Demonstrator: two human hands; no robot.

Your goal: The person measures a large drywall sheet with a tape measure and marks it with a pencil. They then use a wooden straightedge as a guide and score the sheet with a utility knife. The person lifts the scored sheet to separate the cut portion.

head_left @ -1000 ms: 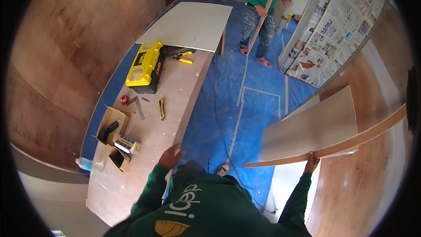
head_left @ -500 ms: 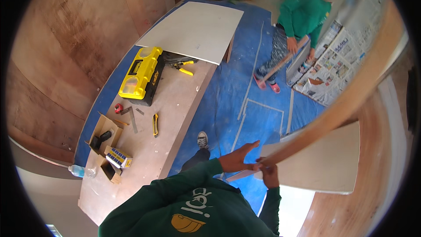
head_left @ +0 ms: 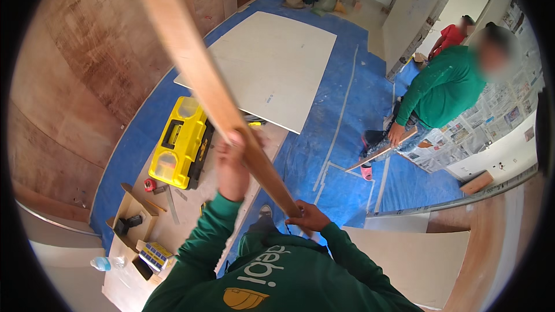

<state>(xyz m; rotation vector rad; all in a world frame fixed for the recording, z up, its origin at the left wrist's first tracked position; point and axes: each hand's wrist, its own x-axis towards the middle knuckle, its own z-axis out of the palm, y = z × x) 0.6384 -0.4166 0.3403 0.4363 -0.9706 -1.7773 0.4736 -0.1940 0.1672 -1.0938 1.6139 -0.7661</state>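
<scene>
Here the person in the green sweatshirt is holding a long wooden plank (head_left: 199,75) with both hands, and it is running diagonally from the upper left edge of the view down toward the chest. The left hand (head_left: 232,164) is closing around the plank partway up its length, fingers wrapped over the near face. The right hand (head_left: 308,218) is gripping the plank's lower end, just below and to the right of the left hand, close to the body.

Beyond the left hand, a yellow toolbox (head_left: 180,143) is lying on the long plywood table (head_left: 191,225). Below and to the left of that hand, an open cardboard box (head_left: 132,221) is sitting on the table with small tools scattered beside it, and a plastic water bottle (head_left: 104,263) is lying near the table's lower left corner. A large white board (head_left: 272,63) is resting at the table's far end, well beyond both hands.

To the right of the right hand, blue floor sheeting (head_left: 347,138) is covering the floor. Well apart on that side, another person in a green shirt (head_left: 442,89) is bending over a strip of wood (head_left: 381,150), one hand touching it.
</scene>
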